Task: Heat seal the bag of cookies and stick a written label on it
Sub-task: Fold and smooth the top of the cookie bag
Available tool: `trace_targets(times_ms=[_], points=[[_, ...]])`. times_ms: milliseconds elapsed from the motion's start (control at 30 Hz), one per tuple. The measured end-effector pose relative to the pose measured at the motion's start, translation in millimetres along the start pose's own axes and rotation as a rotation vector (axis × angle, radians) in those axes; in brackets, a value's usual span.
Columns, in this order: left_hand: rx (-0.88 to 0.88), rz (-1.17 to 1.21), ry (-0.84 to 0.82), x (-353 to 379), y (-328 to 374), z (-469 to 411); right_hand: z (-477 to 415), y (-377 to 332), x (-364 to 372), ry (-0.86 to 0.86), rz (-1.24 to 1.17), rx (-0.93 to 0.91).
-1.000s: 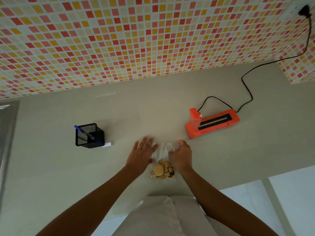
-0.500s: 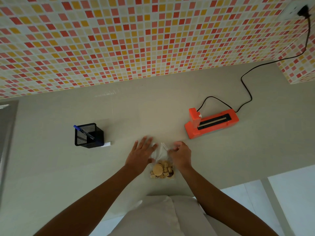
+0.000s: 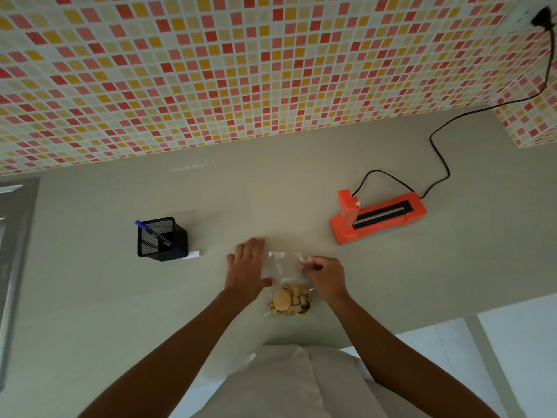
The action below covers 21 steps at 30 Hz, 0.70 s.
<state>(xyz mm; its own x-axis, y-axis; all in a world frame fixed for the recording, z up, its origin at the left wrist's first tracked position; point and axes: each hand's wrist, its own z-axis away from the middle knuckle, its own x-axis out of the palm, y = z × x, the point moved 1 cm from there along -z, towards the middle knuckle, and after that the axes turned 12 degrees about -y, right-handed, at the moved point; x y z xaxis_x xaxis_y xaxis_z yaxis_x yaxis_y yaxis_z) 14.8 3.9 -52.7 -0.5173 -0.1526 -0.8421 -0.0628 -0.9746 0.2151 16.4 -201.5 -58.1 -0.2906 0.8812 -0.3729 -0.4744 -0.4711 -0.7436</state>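
A clear plastic bag lies flat on the counter near the front edge, with cookies bunched at its near end. My left hand lies flat with straight fingers, pressing the bag's left side down. My right hand has curled fingers that pinch the bag's upper right edge. An orange heat sealer sits to the right and further back, its lid up, plugged in by a black cord. A white label lies beside a black mesh pen holder holding a blue pen at the left.
The grey counter ends at a tiled wall behind. A metal sink edge sits at the far left. The wall socket is at the upper right. The counter's front edge drops to a white floor at the right.
My left hand has slid slightly away from me along the bag, flattening it. My right hand has shifted its pinch on the bag's right edge. The bag's open end now lies smoother.
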Motion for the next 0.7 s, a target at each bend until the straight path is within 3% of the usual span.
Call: trace_targets(times_ms=[200, 400, 567, 700], points=[[-0.010, 0.328, -0.017, -1, -6, -3, 22, -4, 0, -0.069, -0.322, -0.113], [0.024, 0.538, -0.063, -5, -16, -6, 32, -10, 0, -0.141, -0.441, -0.148], [0.239, 0.938, -0.326, -34, -7, 6, 41, -28, -9, -0.153, -0.502, -0.186], [0.347, 1.173, -0.281, -59, 18, 23, 55, -44, -22, -0.140, -0.561, -0.226]])
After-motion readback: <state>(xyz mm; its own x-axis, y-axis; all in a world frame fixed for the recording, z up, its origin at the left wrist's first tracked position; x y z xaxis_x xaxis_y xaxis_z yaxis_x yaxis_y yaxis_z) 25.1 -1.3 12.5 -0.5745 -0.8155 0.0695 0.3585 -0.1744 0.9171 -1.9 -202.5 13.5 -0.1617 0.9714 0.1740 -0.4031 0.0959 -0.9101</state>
